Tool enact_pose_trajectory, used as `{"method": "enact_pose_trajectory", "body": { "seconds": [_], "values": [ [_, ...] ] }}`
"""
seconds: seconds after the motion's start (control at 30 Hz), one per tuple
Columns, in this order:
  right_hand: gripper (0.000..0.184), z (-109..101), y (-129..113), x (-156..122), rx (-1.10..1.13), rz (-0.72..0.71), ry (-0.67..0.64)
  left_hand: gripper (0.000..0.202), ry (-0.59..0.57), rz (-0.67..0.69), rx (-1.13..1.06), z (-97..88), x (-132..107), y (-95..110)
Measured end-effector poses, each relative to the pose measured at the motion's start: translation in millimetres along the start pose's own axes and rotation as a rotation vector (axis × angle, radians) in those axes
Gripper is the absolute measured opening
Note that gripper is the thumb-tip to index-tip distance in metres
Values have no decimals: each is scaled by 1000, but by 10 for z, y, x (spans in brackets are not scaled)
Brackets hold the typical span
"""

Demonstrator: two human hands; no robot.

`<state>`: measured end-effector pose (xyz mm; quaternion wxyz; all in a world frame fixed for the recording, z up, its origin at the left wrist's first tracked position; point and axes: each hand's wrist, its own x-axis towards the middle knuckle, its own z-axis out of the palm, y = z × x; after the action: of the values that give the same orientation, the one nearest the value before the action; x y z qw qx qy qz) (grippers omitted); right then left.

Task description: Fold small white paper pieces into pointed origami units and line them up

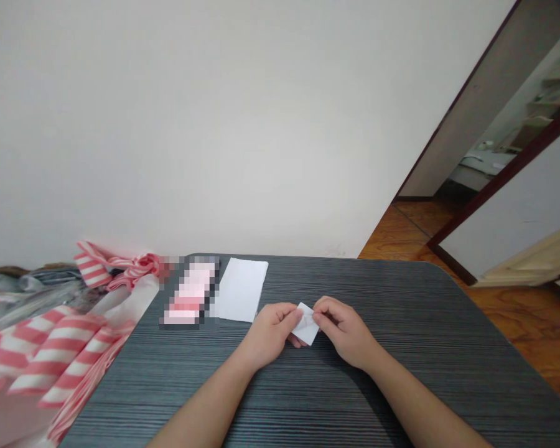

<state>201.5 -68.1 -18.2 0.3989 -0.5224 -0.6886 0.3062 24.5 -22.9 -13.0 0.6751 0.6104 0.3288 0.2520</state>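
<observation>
Two hands are together above the table, and both grip one small white paper (307, 325), which is folded and slightly tilted. The left hand (274, 328) holds it from its left side, with the thumb on top and some fingers underneath. The right hand (343, 325) has its fingers closed and pinches the paper near its upper right edge, between the thumb and the index finger. The two forearms come in from the bottom, both bare. Beyond the left hand, on the far left part of the table (308, 401), one white paper stack (242, 287) lies flat; I cannot tell how many sheets are in it. Just beside it, to the left, there is one flat pink and dark object (190, 291), which is pixelated, so its kind is not clear. The table has a dark surface with fine stripes and a rounded far corner. To the left of the table, red-and-white striped cloths (68, 342) lie in a heap with some grey cloth (37, 292); the folds overlap too much for counting. Behind the table stands one white wall (224, 124). At the right, there is brown floor (401, 227), and beyond it some pale things are too blurred to name or count.
</observation>
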Motion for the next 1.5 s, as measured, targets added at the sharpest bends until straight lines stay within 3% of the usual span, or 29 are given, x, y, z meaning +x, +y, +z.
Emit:
{"method": "enact_pose_trajectory", "body": {
  "seconds": [0.6,0.87,1.2,1.5],
  "values": [
    [15,-6,34,-8,3,5,72,40,-5,-4,-37,8,7,-17],
    [16,1,52,-9,70,30,86,26,-29,7,-2,20,-12,-12],
    [13,11,67,-24,22,51,70,27,-23,-11,-22,2,5,-36],
    [7,63,107,-35,216,95,76,24,-2,-15,-24,10,4,-56]
  ]
}}
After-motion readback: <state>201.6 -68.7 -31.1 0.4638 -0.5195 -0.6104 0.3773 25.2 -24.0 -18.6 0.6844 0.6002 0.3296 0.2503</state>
